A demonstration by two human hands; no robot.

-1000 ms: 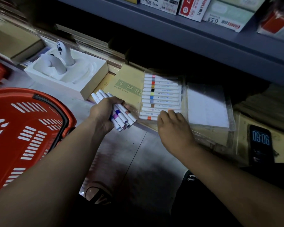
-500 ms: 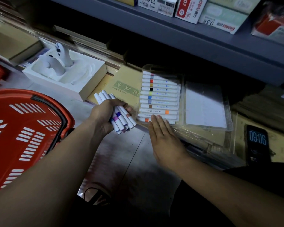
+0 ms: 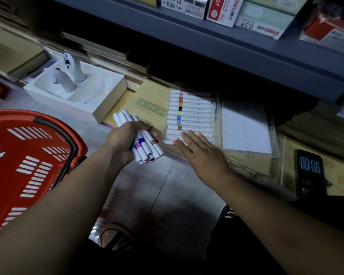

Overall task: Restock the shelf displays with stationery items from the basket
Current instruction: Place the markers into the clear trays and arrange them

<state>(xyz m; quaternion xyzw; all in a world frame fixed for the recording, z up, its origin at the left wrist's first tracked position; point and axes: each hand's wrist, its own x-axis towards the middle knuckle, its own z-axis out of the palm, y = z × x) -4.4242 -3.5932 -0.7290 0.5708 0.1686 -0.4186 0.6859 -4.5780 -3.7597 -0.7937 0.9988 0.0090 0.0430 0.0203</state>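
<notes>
My left hand point(image 3: 125, 139) grips a bundle of several white markers point(image 3: 145, 147) with coloured bands, held just left of the marker case. A clear plastic case point(image 3: 191, 116) lies open on the bottom shelf, with a row of white markers in it, each banded in a different colour. My right hand point(image 3: 201, 153) lies flat with straight fingers on the near end of that row, fingertips on the lowest markers. The case's clear lid point(image 3: 246, 130) lies folded out to the right. The red basket point(image 3: 32, 155) stands on the floor at the left.
A white moulded box point(image 3: 77, 92) holding a white device sits left of the case, by a tan paper pad point(image 3: 147, 108). A dark phone point(image 3: 310, 171) showing a clock stands at the right. The grey upper shelf point(image 3: 246, 54) overhangs, stocked with boxes. Tiled floor lies below.
My right hand uncurled from the lowest markers and now lies flat with straight fingers over the near end of the row. My left hand still grips its bundle.
</notes>
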